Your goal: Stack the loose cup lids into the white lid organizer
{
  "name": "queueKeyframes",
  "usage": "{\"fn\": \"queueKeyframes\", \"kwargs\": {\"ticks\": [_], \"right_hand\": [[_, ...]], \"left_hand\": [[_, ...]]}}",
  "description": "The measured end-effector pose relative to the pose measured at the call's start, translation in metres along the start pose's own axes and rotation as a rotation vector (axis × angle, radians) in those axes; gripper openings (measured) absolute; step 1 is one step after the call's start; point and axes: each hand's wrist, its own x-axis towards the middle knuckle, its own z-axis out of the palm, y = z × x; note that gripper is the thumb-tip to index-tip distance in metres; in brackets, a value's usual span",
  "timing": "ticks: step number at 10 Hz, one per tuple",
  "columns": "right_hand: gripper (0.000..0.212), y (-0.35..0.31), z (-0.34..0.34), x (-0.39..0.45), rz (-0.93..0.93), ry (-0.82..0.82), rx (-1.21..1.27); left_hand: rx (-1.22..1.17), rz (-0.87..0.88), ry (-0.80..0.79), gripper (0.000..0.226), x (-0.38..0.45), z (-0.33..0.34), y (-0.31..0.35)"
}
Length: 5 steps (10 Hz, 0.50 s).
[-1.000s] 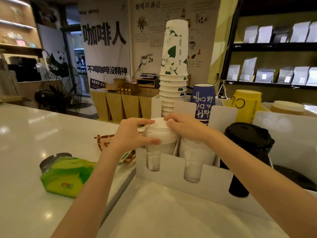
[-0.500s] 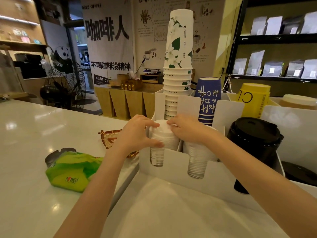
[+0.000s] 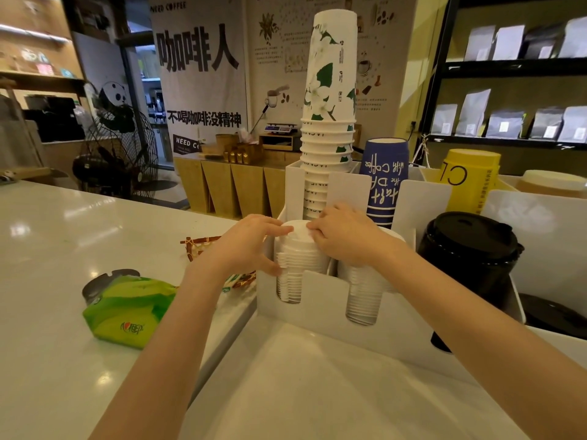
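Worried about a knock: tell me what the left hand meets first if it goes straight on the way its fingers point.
Probably the right hand: the left hand points right across the white lids, fingertips nearly meeting the right hand's. Depth is unclear.

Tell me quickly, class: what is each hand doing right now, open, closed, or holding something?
Left hand: fingers closed around the white lid stack in the organizer's left slot.
Right hand: fingers curled on top of the same stack.

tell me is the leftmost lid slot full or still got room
Full: the white lid stack rises above the organizer front wall, both hands pressing it.
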Motion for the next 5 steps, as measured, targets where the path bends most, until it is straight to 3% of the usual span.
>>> {"fn": "queueKeyframes", "kwargs": {"ticks": [3, 4, 5], "right_hand": [[0.031, 0.003, -0.005, -0.015, -0.013, 0.187, 0.119], [0.032, 0.005, -0.036, -0.048, -0.014, 0.285, 0.424], [0.040, 0.012, -0.082, -0.107, -0.108, 0.485, 0.686]], "left_hand": [[-0.126, -0.017, -0.067, 0.078, -0.007, -0.002, 0.004], [-0.172, -0.033, -0.103, 0.078, -0.008, 0.002, 0.011], [-0.172, -0.080, -0.141, 0.081, -0.003, -0.006, 0.021]]}}
